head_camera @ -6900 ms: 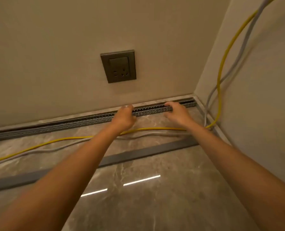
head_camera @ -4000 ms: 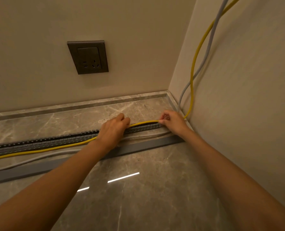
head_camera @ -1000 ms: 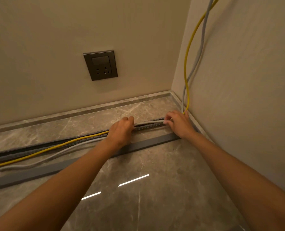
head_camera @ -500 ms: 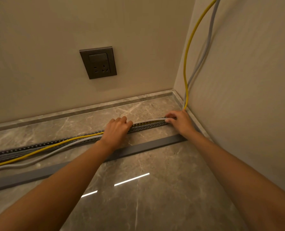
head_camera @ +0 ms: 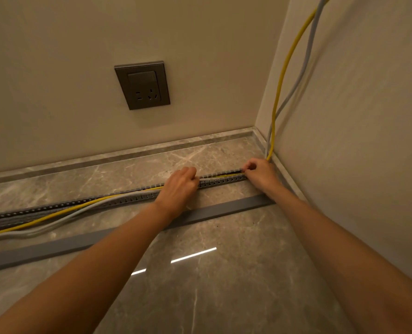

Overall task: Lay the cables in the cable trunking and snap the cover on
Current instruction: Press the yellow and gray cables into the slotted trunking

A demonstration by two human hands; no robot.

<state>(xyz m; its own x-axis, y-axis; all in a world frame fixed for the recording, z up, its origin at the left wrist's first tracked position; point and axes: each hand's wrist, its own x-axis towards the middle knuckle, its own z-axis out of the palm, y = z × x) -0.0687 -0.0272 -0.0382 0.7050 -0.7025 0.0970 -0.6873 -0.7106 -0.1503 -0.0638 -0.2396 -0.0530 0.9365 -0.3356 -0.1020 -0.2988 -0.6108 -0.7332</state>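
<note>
Right hand [head_camera: 260, 173] fingers pinch the yellow cable [head_camera: 226, 175] at the trunking [head_camera: 222, 182] end, right of centre; left hand [head_camera: 179, 189] presses cables in. Leftward, yellow and grey cable [head_camera: 63, 219] lie outside. Cover [head_camera: 214, 209] unfitted on floor.

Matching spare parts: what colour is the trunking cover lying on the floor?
Plain grey, seen in the head view: cover.

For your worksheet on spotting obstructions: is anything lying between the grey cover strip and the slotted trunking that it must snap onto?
Nothing solid lies between the cover and trunking. However, left of the left hand, the yellow cable and grey cable spill over the trunking's near wall.
</note>
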